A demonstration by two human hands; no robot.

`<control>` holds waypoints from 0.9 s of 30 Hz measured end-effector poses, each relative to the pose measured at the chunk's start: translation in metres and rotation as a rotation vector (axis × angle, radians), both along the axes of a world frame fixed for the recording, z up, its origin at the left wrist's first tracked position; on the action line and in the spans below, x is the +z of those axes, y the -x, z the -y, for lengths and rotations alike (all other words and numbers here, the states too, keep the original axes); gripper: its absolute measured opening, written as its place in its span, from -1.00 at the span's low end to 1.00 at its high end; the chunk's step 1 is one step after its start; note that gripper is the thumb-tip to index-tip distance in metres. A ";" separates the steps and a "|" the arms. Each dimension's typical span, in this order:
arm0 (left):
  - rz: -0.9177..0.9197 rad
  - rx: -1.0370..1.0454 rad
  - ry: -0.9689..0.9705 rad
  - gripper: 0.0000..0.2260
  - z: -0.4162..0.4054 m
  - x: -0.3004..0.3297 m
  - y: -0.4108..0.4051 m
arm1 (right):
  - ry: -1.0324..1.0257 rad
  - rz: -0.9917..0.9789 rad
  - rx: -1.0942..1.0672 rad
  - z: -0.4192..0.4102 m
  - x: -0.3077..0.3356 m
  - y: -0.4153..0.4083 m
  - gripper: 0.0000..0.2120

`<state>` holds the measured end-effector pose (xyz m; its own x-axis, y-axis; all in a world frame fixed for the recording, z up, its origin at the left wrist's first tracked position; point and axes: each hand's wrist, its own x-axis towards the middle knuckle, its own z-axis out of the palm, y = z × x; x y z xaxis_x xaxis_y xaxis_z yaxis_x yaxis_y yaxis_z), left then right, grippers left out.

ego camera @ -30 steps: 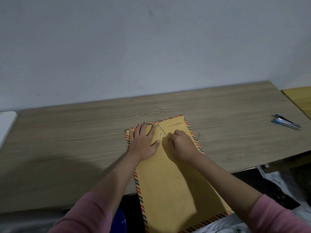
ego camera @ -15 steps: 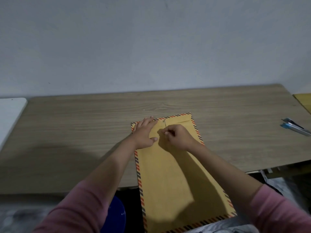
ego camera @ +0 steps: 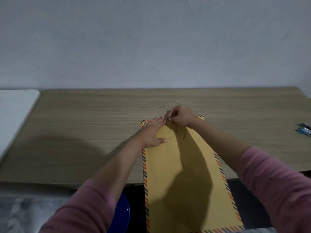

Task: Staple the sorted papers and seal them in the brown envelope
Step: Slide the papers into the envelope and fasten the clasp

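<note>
paper stock like this brown envelope (ego camera: pixel 185 179) looks light, thin and easily creased, and it lies flat in the lower centre of the frame, its far end on the counter (ego camera: pixel 101 115) and its near end overhanging the edge. left hand (ego camera: pixel 152 132) lies flat with fingers spread, pressing the far left corner so the smooth sheet cannot slide. right hand (ego camera: pixel 182 116) is pinched shut on what seems to be the flap or string tab at the far edge; which one is too small to tell. a thin dark string (ego camera: pixel 178 132) trails below it, limp and best taken near its end. a stapler (ego camera: pixel 303 129) lies at the right edge.
</note>
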<state>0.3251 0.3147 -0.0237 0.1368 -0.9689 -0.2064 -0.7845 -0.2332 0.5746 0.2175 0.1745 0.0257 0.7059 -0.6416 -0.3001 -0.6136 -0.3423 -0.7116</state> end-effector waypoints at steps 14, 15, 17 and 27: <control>0.003 -0.011 0.009 -0.26 -0.001 0.002 -0.001 | 0.338 -0.100 0.364 0.012 -0.006 -0.014 -0.86; 0.001 -0.010 0.011 -0.26 -0.001 0.002 -0.001 | 0.346 -0.090 0.364 0.012 -0.007 -0.014 -0.82; 0.003 -0.009 0.023 -0.28 -0.002 0.002 0.000 | 0.348 -0.060 0.350 0.013 -0.008 -0.012 -0.79; 0.277 -0.106 -0.016 -0.38 0.003 0.007 0.007 | 0.250 0.048 0.269 0.020 -0.011 -0.008 -0.60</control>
<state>0.3183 0.3121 -0.0165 0.0883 -0.9778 -0.1902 -0.9314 -0.1487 0.3321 0.2254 0.1550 0.0148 0.8688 -0.4803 -0.1203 -0.4461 -0.6538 -0.6112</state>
